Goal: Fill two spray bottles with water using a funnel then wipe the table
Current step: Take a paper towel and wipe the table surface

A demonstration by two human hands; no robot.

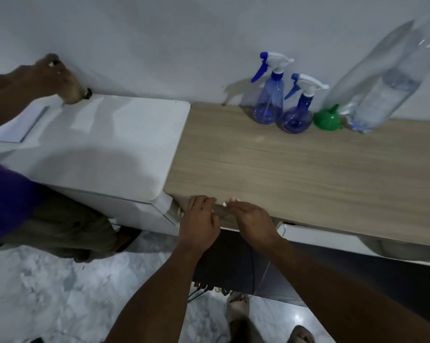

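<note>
Two blue spray bottles stand against the wall at the back of the wooden table point(295, 169): a taller spray bottle point(269, 100) and a shorter round spray bottle point(298, 112), both with white and blue trigger heads. A green funnel point(327, 118) lies beside them, spout up. A large clear water bottle point(392, 87), partly filled, stands to the right. My left hand point(200, 219) rests at the table's front edge with loosely curled fingers, holding nothing. My right hand point(252, 219) lies next to it, fingers straight on the edge.
A white appliance point(105, 144) adjoins the table on the left. Another person in a purple top point(3, 201) stands there, one hand point(53, 75) on something beige at the appliance's back. Marble floor below, cables under the table.
</note>
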